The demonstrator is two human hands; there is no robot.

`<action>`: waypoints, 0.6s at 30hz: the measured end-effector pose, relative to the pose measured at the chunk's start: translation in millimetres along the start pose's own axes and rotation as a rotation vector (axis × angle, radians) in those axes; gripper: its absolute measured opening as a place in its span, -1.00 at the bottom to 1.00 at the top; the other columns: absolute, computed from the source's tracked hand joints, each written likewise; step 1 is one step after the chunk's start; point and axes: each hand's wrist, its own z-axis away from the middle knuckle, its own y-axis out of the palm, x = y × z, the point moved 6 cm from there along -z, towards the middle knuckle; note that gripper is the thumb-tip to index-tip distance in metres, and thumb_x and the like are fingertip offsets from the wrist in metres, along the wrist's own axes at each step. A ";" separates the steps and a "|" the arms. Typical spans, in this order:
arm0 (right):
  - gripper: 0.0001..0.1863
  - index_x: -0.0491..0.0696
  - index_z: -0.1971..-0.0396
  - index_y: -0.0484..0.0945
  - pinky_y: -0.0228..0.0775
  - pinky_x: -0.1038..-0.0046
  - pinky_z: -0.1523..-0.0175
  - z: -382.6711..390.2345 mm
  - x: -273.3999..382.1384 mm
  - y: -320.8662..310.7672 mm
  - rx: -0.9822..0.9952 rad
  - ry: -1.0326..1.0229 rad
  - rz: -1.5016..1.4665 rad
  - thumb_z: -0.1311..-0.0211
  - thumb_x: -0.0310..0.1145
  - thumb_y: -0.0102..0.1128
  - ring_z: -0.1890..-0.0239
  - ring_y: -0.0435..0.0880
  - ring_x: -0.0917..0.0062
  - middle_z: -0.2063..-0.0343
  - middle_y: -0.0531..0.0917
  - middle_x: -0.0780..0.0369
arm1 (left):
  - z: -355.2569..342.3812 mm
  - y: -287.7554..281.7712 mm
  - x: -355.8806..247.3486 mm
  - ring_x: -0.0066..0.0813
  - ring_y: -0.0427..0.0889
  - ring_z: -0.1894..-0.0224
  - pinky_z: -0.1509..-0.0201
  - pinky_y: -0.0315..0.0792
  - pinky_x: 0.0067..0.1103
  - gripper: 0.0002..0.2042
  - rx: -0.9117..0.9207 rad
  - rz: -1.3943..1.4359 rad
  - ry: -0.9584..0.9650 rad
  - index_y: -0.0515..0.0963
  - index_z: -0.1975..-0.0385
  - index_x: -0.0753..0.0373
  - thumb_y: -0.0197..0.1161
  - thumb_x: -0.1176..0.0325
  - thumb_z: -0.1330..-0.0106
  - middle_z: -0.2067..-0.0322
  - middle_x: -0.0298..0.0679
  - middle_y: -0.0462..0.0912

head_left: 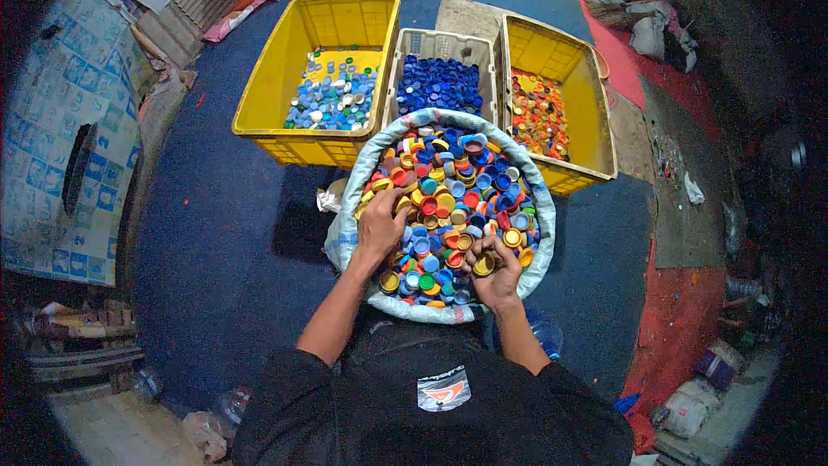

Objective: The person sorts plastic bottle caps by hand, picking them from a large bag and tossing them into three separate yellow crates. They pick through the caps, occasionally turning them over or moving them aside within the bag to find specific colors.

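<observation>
An open grey woven sack (341,233) in front of me is full of mixed plastic bottle caps (461,181) in blue, red, orange and yellow. My left hand (379,224) lies palm down on the caps at the sack's left side, fingers spread among them. My right hand (496,272) is at the near right of the pile, fingers curled around a few yellow caps (483,263).
Three crates stand beyond the sack: a yellow one (267,69) with pale blue, white and green caps, a beige one (444,41) with dark blue caps, a yellow one (595,112) with orange and red caps. Blue carpet (216,233) surrounds them; bags and clutter lie at the edges.
</observation>
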 end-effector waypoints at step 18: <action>-0.81 -0.01 0.42 0.38 0.30 0.45 0.40 -17.2 -20.0 25.8 0.020 0.114 0.163 -0.14 -0.21 0.06 0.50 0.45 0.55 0.50 0.46 0.30 | 54.6 -13.9 20.3 -0.72 0.44 0.53 0.52 0.36 -0.74 -0.78 0.142 1.143 -0.685 0.39 0.17 0.27 0.20 0.38 -0.26 0.40 -0.25 0.55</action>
